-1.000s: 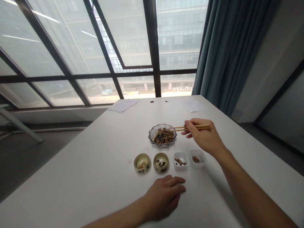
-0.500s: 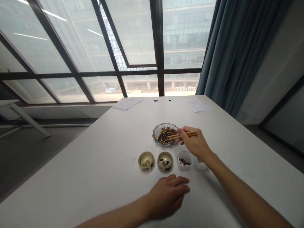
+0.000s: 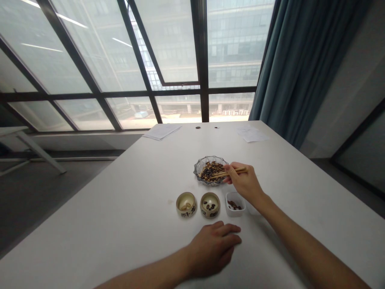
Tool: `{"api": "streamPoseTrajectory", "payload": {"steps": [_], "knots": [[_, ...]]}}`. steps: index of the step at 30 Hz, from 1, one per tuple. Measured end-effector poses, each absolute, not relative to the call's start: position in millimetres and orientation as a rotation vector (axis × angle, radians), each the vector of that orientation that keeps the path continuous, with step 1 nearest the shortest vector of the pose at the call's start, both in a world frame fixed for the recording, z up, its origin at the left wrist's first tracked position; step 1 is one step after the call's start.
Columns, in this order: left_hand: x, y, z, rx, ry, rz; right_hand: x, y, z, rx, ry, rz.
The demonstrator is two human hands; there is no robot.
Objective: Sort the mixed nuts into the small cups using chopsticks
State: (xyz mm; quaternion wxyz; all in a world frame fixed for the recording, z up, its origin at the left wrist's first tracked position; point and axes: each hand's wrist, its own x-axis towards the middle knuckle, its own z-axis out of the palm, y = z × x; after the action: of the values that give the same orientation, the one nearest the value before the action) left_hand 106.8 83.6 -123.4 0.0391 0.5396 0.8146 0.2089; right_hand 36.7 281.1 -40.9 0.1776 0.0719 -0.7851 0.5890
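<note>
My right hand [image 3: 242, 176] grips a pair of wooden chopsticks [image 3: 221, 174], whose tips reach into mixed seeds and nuts [image 3: 210, 170] in a clear scalloped glass bowl [image 3: 197, 176]. Whether the tips pinch a piece I cannot make out. My left hand [image 3: 215, 247] rests on the table with its fingers spread, in front of a row of small containers. In that row, a ceramic cup [image 3: 186, 213] holds a few pale pieces, a second cup [image 3: 209, 214] holds several dark ones, and a white square plastic tub [image 3: 235, 213] holds brown, elongated pieces. My right forearm mostly hides another tub [image 3: 253, 209].
The white table [image 3: 120, 208] runs toward a large window. Papers lie at its far left [image 3: 161, 131] and a sheet [image 3: 252, 133] at its far right. A blue curtain [image 3: 276, 76] hangs at the right; another table [image 3: 33, 140] stands at the left.
The chopsticks and my right hand have shifted slightly, with the tips still among the seeds. My left hand stays in place. The view has moved a little.
</note>
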Motion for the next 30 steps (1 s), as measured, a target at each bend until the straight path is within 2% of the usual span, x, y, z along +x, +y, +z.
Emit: {"api": "streamPoseTrajectory", "payload": {"steps": [7, 18, 30], "knots": [[106.8, 83.3, -122.3, 1.664, 2.491, 0.660, 35.9, 282.5, -42.5, 0.163, -2.192, 1.687], [107.2, 83.7, -122.9, 1.656, 2.488, 0.664, 33.4, 283.3, -51.6, 0.200, -2.203, 1.397], [107.2, 83.0, -124.0, 1.653, 2.496, 0.654, 33.5, 288.3, -47.3, 0.160, -2.086, 1.429]]}}
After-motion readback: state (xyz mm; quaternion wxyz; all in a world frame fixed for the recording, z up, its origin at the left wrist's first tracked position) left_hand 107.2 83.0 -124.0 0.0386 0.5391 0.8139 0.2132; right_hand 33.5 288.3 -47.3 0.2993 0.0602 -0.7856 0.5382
